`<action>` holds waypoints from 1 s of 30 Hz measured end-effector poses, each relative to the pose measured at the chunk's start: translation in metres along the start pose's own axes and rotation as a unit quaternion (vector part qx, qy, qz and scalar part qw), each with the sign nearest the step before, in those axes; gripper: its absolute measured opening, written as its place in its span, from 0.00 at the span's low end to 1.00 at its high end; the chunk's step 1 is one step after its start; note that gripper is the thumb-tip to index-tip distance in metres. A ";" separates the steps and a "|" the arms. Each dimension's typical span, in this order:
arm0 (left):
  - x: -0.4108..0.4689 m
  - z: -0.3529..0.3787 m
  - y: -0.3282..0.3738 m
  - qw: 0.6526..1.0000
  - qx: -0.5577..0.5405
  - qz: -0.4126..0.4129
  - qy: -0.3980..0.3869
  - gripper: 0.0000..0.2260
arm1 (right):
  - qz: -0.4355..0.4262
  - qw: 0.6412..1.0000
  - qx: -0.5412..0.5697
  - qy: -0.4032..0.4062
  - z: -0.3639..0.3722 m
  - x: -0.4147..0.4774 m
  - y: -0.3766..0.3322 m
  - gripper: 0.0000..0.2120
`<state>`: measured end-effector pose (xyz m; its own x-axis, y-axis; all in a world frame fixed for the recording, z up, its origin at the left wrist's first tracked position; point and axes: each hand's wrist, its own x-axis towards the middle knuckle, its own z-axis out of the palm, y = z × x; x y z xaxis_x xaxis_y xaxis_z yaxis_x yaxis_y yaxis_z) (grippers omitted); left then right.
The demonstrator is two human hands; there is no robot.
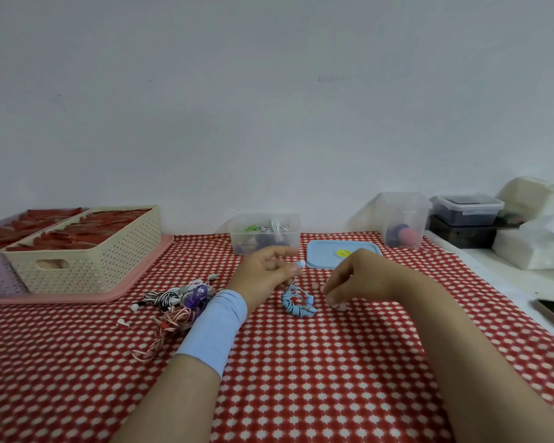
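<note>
Left hand [266, 270] pinches a tangled blue earphone cord [298, 303] — right hand [352, 279] slack, empty.

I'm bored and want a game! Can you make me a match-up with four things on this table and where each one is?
Things:
1. blue earphones
2. blue lid
3. cream basket
4. tangled cable pile

Places:
A. on the pink tray
B. beside the blue band on the left wrist
C. one end pinched by the left hand
D. lying flat behind the right hand

Pairs: 1-C, 2-D, 3-A, 4-B.
</note>
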<state>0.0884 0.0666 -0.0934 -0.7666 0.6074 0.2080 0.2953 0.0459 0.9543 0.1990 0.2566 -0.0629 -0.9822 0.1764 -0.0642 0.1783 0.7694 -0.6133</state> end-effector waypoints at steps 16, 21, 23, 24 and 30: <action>-0.005 -0.016 0.006 0.987 0.158 0.004 0.015 0.10 | -0.032 0.987 0.130 0.092 0.016 0.010 -0.005 0.02; -0.006 -0.017 0.005 0.981 0.190 0.016 0.025 0.12 | -0.036 0.987 0.136 0.077 0.023 0.014 -0.003 0.04; -0.006 -0.018 0.004 0.980 0.193 0.015 0.038 0.10 | -0.039 0.986 0.146 0.076 0.023 0.014 -0.004 0.04; -0.006 -0.018 0.004 0.979 0.198 0.015 0.042 0.10 | -0.040 0.985 0.151 0.077 0.024 0.014 -0.004 0.03; -0.001 -0.021 -0.001 0.952 0.305 -0.002 0.040 0.08 | -0.037 0.985 0.154 0.075 0.026 0.015 -0.007 0.03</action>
<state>0.0767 0.0497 -0.0904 -0.8020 0.5457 0.2429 0.5494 0.5144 0.6585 0.1817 0.2381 -0.0806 -0.9682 0.2324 0.0922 0.0572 0.5650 -0.8231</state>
